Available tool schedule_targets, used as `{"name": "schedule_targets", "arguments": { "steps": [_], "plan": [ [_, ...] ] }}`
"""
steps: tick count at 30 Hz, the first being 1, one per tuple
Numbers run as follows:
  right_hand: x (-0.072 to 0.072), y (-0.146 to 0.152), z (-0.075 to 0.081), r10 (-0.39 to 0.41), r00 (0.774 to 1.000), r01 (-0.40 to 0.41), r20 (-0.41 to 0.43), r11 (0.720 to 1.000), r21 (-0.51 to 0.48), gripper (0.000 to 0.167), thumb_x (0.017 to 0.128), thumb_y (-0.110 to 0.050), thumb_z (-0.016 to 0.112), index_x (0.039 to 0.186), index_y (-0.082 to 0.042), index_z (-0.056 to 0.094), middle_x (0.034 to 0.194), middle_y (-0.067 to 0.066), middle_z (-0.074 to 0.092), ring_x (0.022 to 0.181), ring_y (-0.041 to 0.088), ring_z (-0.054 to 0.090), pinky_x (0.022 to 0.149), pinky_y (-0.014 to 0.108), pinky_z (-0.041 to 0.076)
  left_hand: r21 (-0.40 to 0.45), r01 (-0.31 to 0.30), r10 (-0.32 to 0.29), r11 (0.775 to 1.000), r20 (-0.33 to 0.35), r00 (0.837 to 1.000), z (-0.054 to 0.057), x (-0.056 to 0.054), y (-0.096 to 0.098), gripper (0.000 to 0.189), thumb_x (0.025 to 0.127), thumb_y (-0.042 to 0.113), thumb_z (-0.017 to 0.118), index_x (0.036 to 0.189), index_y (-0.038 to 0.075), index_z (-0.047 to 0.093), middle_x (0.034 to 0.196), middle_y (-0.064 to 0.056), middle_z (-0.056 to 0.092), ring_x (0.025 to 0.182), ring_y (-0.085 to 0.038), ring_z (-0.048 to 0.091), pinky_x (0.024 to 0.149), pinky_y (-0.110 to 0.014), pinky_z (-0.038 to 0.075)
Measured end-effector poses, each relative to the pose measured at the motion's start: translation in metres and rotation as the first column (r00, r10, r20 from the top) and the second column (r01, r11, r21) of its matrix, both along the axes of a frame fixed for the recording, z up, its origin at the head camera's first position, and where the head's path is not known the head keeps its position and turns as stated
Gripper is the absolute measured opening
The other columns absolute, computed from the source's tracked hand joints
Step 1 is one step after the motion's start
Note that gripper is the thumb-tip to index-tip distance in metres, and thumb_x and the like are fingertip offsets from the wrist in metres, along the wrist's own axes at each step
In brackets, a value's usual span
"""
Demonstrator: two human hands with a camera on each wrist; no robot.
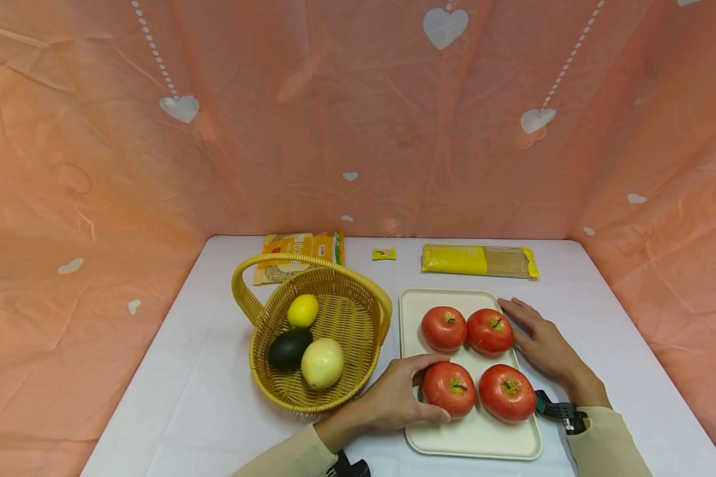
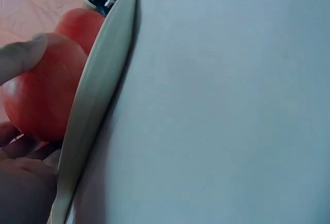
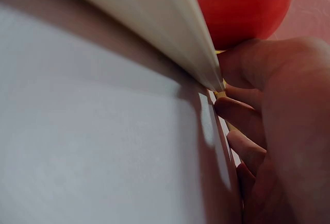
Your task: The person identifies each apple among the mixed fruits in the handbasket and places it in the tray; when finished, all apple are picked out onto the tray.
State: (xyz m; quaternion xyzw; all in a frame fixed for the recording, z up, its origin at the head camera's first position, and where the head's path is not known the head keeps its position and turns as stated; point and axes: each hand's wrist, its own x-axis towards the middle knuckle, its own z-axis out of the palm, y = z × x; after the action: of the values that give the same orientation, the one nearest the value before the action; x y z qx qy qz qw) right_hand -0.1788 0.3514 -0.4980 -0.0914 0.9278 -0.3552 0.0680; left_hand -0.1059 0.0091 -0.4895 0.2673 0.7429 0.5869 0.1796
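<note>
On a cream tray [image 1: 471, 438] lie several red apples. My left hand [image 1: 394, 396] curls round the near-left apple [image 1: 450, 389], thumb on its near side and fingers on its far side. In the left wrist view, that apple [image 2: 51, 92] sits just above the tray's rim [image 2: 95, 100]. My right hand [image 1: 545, 350] lies along the tray's right edge, its fingers extended beside the far-right apple [image 1: 490, 331]. The right wrist view has my right thumb next to the tray rim [image 3: 175, 23], under a red apple [image 3: 245, 10]. The far-left apple [image 1: 444, 328] and near-right apple [image 1: 507, 393] are untouched.
Left of the tray stands a handled wicker basket [image 1: 358, 331] with a lemon [image 1: 303, 311], a dark green avocado [image 1: 290, 348] and a pale yellow-green round fruit [image 1: 323, 363]. Behind are an orange food bag [image 1: 304, 246], a small yellow packet [image 1: 384, 254] and a yellow noodle pack [image 1: 480, 260].
</note>
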Motion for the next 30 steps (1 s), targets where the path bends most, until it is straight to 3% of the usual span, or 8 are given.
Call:
{"name": "schedule_targets", "arguments": {
  "steps": [4, 9, 14, 17, 24, 26, 30],
  "plan": [
    [0.0, 0.0, 0.0, -0.001, 1.0, 0.001, -0.002, 1.0, 0.002, 0.064, 0.11, -0.029, 0.065, 0.168, -0.014, 0.044, 0.176, 0.03, 0.028, 0.163, 0.057, 0.02, 0.121, 0.086, 0.021, -0.02, 0.016, -0.016, 1.0, -0.03, 0.999, -0.002, -0.002, 0.0, 0.084, 0.083, 0.009, 0.096, 0.157, 0.004, 0.056, 0.152, -0.006, 0.066, 0.137, -0.005, 0.061, 0.118, -0.022, 0.048],
    [0.0, -0.001, 0.0, -0.001, 1.0, 0.001, -0.001, 1.0, 0.004, 0.063, 0.11, -0.027, 0.064, 0.168, -0.015, 0.044, 0.176, 0.029, 0.029, 0.163, 0.057, 0.021, 0.121, 0.086, 0.022, -0.134, 0.0, -0.017, 0.991, -0.13, 0.991, 0.003, -0.003, 0.0, 0.085, 0.085, 0.018, 0.096, 0.159, 0.006, 0.055, 0.153, -0.004, 0.066, 0.138, -0.006, 0.061, 0.121, -0.025, 0.045],
    [-0.001, -0.001, 0.0, 0.001, 1.0, -0.001, -0.01, 1.0, 0.01, 0.063, 0.109, -0.026, 0.065, 0.168, -0.015, 0.045, 0.175, 0.029, 0.03, 0.162, 0.057, 0.023, 0.12, 0.085, 0.024, -0.295, -0.057, -0.026, 0.954, -0.27, 0.963, 0.007, -0.002, -0.002, 0.088, 0.087, 0.034, 0.095, 0.16, 0.008, 0.054, 0.154, -0.003, 0.066, 0.141, -0.012, 0.061, 0.122, -0.03, 0.047],
    [-0.001, -0.001, 0.0, 0.0, 1.0, 0.0, -0.007, 1.0, 0.01, 0.063, 0.109, -0.027, 0.066, 0.168, -0.015, 0.045, 0.176, 0.029, 0.03, 0.162, 0.056, 0.023, 0.12, 0.085, 0.025, -0.348, -0.088, -0.025, 0.933, -0.308, 0.951, 0.008, -0.001, -0.003, 0.091, 0.086, 0.04, 0.095, 0.16, 0.008, 0.053, 0.156, -0.004, 0.065, 0.143, -0.015, 0.061, 0.123, -0.035, 0.047],
    [-0.001, -0.001, 0.003, 0.001, 1.0, -0.001, 0.001, 1.0, -0.003, 0.062, 0.111, -0.028, 0.064, 0.168, -0.014, 0.045, 0.176, 0.03, 0.029, 0.163, 0.056, 0.022, 0.122, 0.084, 0.023, -0.34, -0.148, 0.038, 0.929, -0.31, 0.95, 0.02, 0.01, -0.011, 0.089, 0.086, 0.041, 0.096, 0.157, 0.007, 0.056, 0.153, -0.005, 0.066, 0.134, -0.014, 0.065, 0.114, -0.028, 0.053],
    [0.0, 0.002, 0.005, 0.005, 1.0, -0.005, -0.006, 1.0, -0.004, 0.059, 0.111, -0.026, 0.062, 0.167, -0.011, 0.047, 0.174, 0.03, 0.032, 0.162, 0.057, 0.025, 0.122, 0.083, 0.025, -0.325, -0.147, 0.047, 0.934, -0.296, 0.954, 0.03, 0.016, -0.018, 0.083, 0.086, 0.04, 0.096, 0.155, 0.01, 0.059, 0.149, -0.003, 0.068, 0.125, -0.011, 0.068, 0.106, -0.024, 0.056],
    [0.003, 0.009, 0.016, 0.007, 0.999, -0.006, -0.046, 0.999, 0.035, 0.057, 0.112, -0.023, 0.062, 0.164, -0.007, 0.048, 0.168, 0.03, 0.044, 0.156, 0.059, 0.037, 0.12, 0.079, 0.034, -0.215, -0.072, 0.031, 0.974, -0.189, 0.981, 0.059, 0.027, -0.042, 0.065, 0.091, 0.032, 0.092, 0.148, 0.012, 0.066, 0.142, -0.004, 0.073, 0.116, -0.009, 0.071, 0.099, -0.024, 0.06]
  ]
}}
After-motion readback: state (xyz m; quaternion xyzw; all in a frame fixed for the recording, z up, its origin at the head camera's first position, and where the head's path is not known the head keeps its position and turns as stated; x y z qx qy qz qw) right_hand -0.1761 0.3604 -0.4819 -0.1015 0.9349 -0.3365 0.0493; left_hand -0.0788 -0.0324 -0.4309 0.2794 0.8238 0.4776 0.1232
